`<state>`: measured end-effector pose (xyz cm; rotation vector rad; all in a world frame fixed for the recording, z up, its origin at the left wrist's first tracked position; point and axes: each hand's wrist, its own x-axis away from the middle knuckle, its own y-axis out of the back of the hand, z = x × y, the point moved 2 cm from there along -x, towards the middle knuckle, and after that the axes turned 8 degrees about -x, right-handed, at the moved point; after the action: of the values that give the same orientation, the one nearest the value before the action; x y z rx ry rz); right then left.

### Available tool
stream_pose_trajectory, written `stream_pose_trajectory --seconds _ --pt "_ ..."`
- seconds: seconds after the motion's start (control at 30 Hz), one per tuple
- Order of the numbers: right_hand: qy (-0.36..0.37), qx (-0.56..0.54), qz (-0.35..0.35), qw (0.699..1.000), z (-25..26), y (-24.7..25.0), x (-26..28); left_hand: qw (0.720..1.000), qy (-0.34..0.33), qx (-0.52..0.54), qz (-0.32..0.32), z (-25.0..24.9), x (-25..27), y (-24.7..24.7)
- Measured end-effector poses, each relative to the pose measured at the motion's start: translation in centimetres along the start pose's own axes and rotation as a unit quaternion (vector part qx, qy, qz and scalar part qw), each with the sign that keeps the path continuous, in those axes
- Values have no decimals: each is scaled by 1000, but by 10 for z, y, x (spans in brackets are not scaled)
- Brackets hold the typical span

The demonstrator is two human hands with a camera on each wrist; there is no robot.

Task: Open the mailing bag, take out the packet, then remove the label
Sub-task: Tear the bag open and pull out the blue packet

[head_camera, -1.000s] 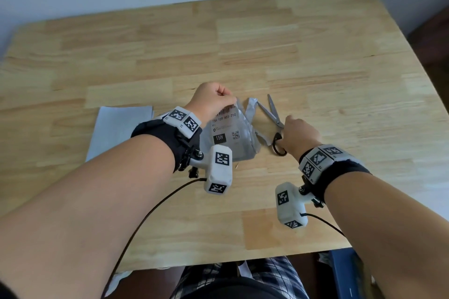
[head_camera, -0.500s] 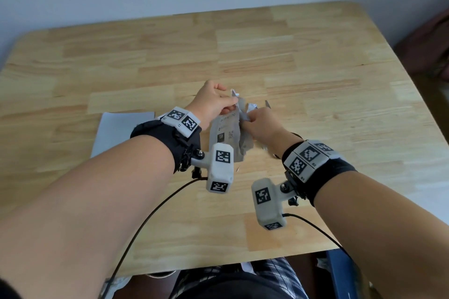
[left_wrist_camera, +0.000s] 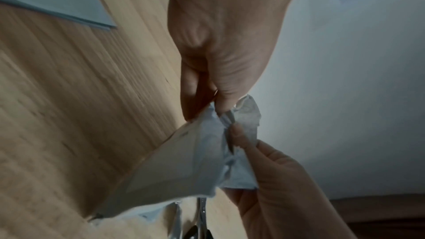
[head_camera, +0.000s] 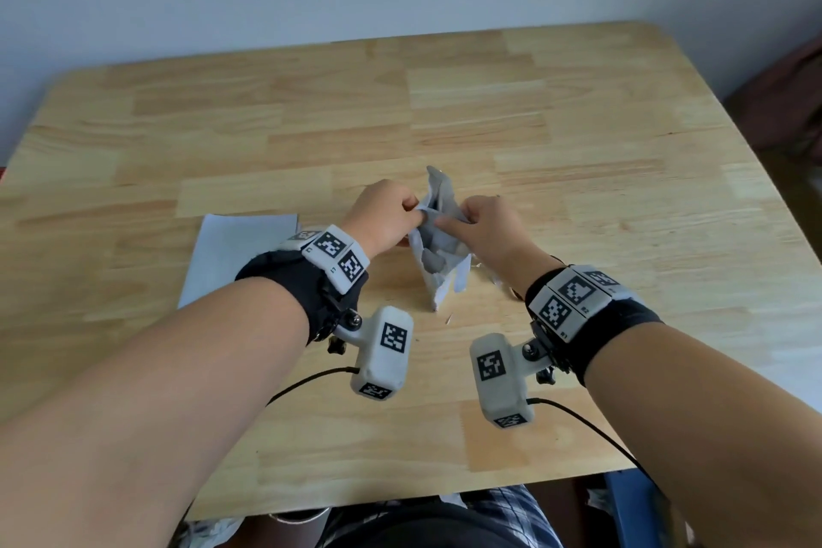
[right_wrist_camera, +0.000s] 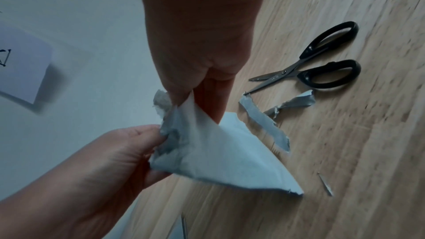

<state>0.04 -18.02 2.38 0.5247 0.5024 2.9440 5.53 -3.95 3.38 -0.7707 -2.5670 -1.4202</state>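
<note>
The grey mailing bag (head_camera: 438,276) hangs upright just above the wooden table, its cut top spread apart. My left hand (head_camera: 416,216) pinches the left lip of the opening. My right hand (head_camera: 445,225) pinches the right lip. The left wrist view shows the left fingers (left_wrist_camera: 220,104) nipping the crumpled edge of the bag (left_wrist_camera: 184,166), whose paler face carries faint print. In the right wrist view the right fingers (right_wrist_camera: 195,97) grip the bag (right_wrist_camera: 218,155) from above, and the left hand (right_wrist_camera: 128,144) holds the other side. The packet is hidden inside.
Black-handled scissors (right_wrist_camera: 322,68) lie open on the table to the right of the bag, beside a cut-off grey strip (right_wrist_camera: 264,124). A white sheet (head_camera: 240,254) lies flat to the left, under my left wrist. The table's front edge (head_camera: 400,503) is close to my body.
My right hand let go of the scissors and moved left to the bag's top. Both hands have raised the bag upright and pulled its mouth apart.
</note>
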Motion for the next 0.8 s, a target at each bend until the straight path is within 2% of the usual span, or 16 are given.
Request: stream_pose_trajectory --seconds 0.13,0.33,0.43,0.53,0.6,0.7,0.8 --pt "6 -39 -8 999 -1 4 1 999 -31 -33 -9 3 3 5" --pt "-7 -79 -74 994 -11 16 0 999 -5 47 8 22 5 13" --pt "70 31 -82 994 -7 17 2 996 12 88 -11 25 8 15" --pt "153 187 -57 969 1 9 3 996 4 59 -71 19 9 14" --pt "143 245 -52 958 5 5 3 996 -21 20 -86 8 10 14" --pt "104 291 -56 949 10 2 -1 996 -48 25 -76 -7 14 12" --pt "55 275 -61 958 9 -1 -4 994 -60 53 -69 -13 17 11"
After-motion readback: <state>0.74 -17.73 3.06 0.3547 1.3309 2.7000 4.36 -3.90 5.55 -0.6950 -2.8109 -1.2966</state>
